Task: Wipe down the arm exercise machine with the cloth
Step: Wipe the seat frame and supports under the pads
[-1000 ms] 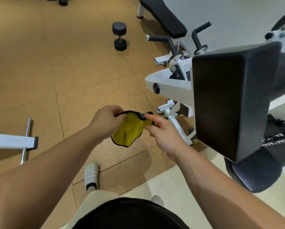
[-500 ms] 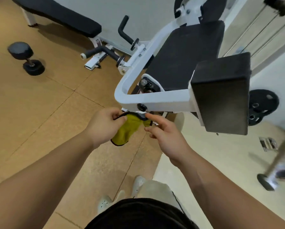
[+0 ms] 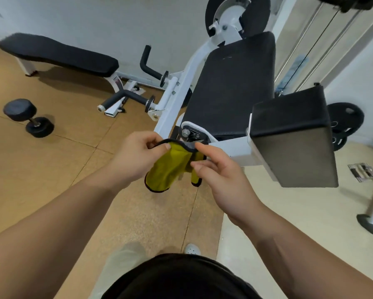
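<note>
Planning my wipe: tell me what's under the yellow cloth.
Tan floor shows beneath the cloth, held up by left hand and right hand; the patch it covers is hidden.

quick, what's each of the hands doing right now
Left hand: pinches the top edge of the yellow cloth.
Right hand: pinches the same cloth's other end.

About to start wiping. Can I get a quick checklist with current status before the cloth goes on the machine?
1. Cloth gripped: ok; left hand and right hand both pinch its top edge.
2. Cloth opened flat: not ok; it hangs bunched between the hands.
3. Cloth on the machine: not ok; it hangs in the air, no contact visible.
4. Pad free of loose items: ok; nothing lies on it.
5. Cloth damp: cannot tell.
</note>
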